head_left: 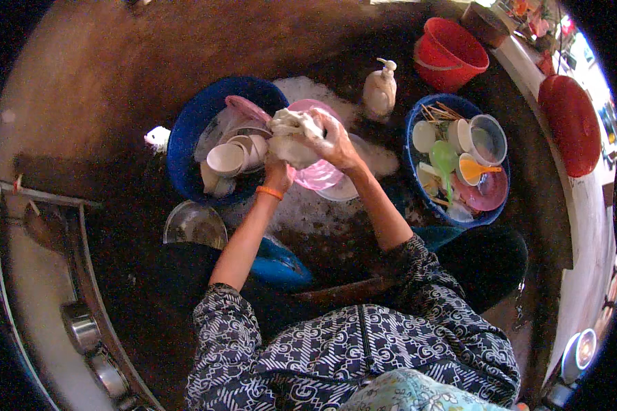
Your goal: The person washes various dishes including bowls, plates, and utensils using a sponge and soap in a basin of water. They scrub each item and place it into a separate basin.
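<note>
My left hand, with an orange band at its wrist, holds a whitish rounded bowl from below. My right hand is closed around a pale, crumpled, soapy cloth pressed against the bowl's upper side. Where cloth ends and bowl begins is hard to make out. Beneath both hands lies a pink basin, largely hidden by them. Left of it, a blue basin contains several white bowls and a pink dish leaning on its rim.
A second blue basin at right holds cups, chopsticks, a green ladle and an orange spoon. Behind stand a pump bottle and a red bucket. Foam covers the floor; a metal bowl sits near left.
</note>
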Action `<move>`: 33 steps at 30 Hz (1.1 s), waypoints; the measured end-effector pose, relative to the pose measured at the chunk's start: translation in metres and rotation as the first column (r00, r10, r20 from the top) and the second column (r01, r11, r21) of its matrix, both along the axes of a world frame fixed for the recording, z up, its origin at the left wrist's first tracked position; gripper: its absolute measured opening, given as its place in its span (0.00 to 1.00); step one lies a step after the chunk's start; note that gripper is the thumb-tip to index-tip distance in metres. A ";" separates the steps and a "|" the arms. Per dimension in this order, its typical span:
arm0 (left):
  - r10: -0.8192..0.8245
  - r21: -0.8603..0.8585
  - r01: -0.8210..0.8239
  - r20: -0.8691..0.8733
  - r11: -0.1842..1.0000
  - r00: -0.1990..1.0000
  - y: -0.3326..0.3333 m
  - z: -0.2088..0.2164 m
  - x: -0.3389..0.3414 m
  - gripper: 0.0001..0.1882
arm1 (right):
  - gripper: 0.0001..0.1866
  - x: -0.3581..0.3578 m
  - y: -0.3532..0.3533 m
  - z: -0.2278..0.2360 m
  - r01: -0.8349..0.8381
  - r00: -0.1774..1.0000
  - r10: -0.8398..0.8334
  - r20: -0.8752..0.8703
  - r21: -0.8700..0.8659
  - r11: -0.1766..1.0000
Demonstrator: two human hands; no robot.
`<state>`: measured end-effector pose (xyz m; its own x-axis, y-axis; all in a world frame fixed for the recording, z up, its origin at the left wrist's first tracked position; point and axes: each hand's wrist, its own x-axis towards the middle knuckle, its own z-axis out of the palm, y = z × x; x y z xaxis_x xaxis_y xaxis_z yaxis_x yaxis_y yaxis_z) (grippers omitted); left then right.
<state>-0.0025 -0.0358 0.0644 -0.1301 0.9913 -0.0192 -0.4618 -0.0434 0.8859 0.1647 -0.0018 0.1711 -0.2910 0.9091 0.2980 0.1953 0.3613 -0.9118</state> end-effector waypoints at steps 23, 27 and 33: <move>-0.010 -0.049 0.031 0.384 0.998 0.923 -0.006 0.068 0.027 0.22 | 0.24 0.050 0.002 -0.029 0.271 0.498 -0.372 0.783 0.267 0.925; 0.067 -0.099 -0.023 0.466 0.995 0.882 0.007 0.060 0.015 0.23 | 0.29 0.024 -0.033 -0.032 0.151 0.571 -0.087 0.817 0.000 0.989; -0.017 -0.114 0.055 0.307 0.992 0.951 -0.003 0.055 0.023 0.23 | 0.30 -0.017 -0.041 -0.037 -0.035 0.668 -0.089 0.739 0.151 0.988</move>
